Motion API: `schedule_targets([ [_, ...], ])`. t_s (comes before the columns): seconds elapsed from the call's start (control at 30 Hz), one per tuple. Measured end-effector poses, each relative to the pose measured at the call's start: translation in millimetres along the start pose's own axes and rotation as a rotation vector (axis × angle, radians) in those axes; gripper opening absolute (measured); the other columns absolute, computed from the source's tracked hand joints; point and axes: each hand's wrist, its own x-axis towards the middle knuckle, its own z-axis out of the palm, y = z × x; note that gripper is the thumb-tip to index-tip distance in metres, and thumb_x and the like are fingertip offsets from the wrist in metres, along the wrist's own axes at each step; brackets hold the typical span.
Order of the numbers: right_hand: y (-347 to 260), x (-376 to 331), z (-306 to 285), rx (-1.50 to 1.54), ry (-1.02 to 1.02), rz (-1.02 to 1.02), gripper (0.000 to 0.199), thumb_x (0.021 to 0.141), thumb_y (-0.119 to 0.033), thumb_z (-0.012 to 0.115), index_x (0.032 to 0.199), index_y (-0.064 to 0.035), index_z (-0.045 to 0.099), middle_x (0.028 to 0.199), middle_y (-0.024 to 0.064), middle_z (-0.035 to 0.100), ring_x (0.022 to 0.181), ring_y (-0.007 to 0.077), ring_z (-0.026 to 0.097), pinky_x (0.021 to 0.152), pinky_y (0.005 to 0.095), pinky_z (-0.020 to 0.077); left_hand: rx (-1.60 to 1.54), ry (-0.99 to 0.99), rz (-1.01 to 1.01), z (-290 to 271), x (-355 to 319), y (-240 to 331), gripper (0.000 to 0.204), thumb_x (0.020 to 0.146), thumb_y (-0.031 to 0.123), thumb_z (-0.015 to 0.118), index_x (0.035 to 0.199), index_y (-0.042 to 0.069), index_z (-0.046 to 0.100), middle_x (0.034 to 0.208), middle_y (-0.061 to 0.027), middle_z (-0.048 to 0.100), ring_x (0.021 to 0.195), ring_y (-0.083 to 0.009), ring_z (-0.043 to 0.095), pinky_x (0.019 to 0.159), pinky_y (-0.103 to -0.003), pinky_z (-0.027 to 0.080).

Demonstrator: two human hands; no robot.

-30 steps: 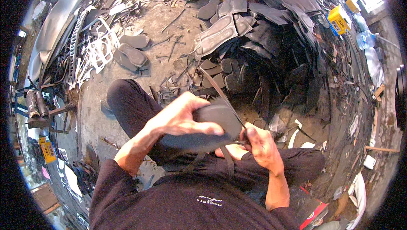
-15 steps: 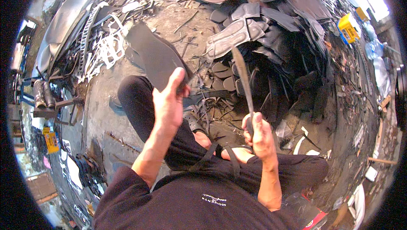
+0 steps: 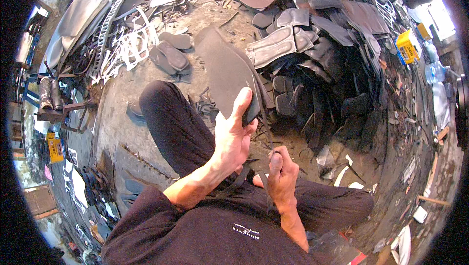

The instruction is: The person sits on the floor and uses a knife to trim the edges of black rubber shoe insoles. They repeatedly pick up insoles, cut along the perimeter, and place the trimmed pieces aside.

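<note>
ahead of the crossed legs, a dark shoe sole points away, slightly left, its near end pinched by the left hand; lower right, the right hand grips a thin knife, contact with the sole unclear.

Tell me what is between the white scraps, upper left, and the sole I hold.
In the head view, dark soles lie on the floor between the scraps and the held sole.
</note>
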Motion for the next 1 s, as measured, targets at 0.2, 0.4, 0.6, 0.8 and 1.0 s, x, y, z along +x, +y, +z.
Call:
schedule_targets([
  [0.2, -19.6, 33.8, -12.3, 0.054, -0.013, 0.044, 0.046, 0.113, -0.045, 0.048, 0.097, -0.0030, 0.061, 0.061, 0.0135, 0.049, 0.052, 0.0221, 0.050, 0.053, 0.0428, 0.0419, 0.277, -0.121, -0.135, -17.7, -19.1, 2.8, 0.050, 0.097, 0.032, 0.079, 0.137, 0.009, 0.061, 0.119, -0.0067, 0.070, 0.102, -0.0186, 0.068, 0.086, -0.036, 0.055],
  [0.4, -26.1, 65.3, -15.8, 0.085, -0.003, 0.071, 0.051, 0.113, -0.046, 0.047, 0.095, -0.0009, 0.061, 0.064, 0.0134, 0.048, 0.058, 0.0218, 0.050, 0.058, 0.0406, 0.0425, 0.276, -0.349, -0.199, -20.7, -34.2, 18.7, 0.053, 0.095, 0.024, 0.081, 0.137, 0.001, 0.059, 0.122, -0.0092, 0.068, 0.103, -0.0200, 0.067, 0.088, -0.037, 0.058],
  [0.6, 18.1, 131.2, -16.7, 0.169, 0.241, -0.238, 0.055, 0.113, -0.053, 0.045, 0.116, -0.0018, 0.067, 0.080, 0.0085, 0.065, 0.072, 0.0206, 0.062, 0.067, 0.0384, 0.0507, 0.411, -0.570, -0.416, -45.5, -74.2, 6.5, 0.067, 0.090, 0.030, 0.086, 0.142, -0.002, 0.057, 0.128, -0.0091, 0.068, 0.114, -0.0173, 0.065, 0.100, -0.035, 0.053],
  [0.8, 21.4, 101.0, -21.7, 0.695, -0.054, 0.216, 0.057, 0.108, -0.049, 0.059, 0.141, -0.0030, 0.058, 0.110, 0.0041, 0.072, 0.097, 0.0197, 0.066, 0.093, 0.0357, 0.0540, 0.680, -0.548, -0.313, -67.3, -67.5, 3.1, 0.029, 0.097, 0.027, 0.081, 0.109, 0.000, 0.078, 0.105, -0.0042, 0.077, 0.103, -0.0122, 0.068, 0.093, -0.032, 0.055],
  [1.0, -15.6, 24.5, -10.4, 0.347, -0.230, 0.202, 0.050, 0.095, -0.031, 0.082, 0.130, -0.0003, 0.064, 0.112, 0.0095, 0.076, 0.106, 0.0172, 0.070, 0.096, 0.0341, 0.0539, 0.623, -0.489, -0.011, -82.3, -11.3, 3.5, 0.042, 0.108, 0.025, 0.064, 0.143, 0.004, 0.055, 0.135, -0.0076, 0.066, 0.110, -0.0123, 0.065, 0.091, -0.032, 0.056],
])
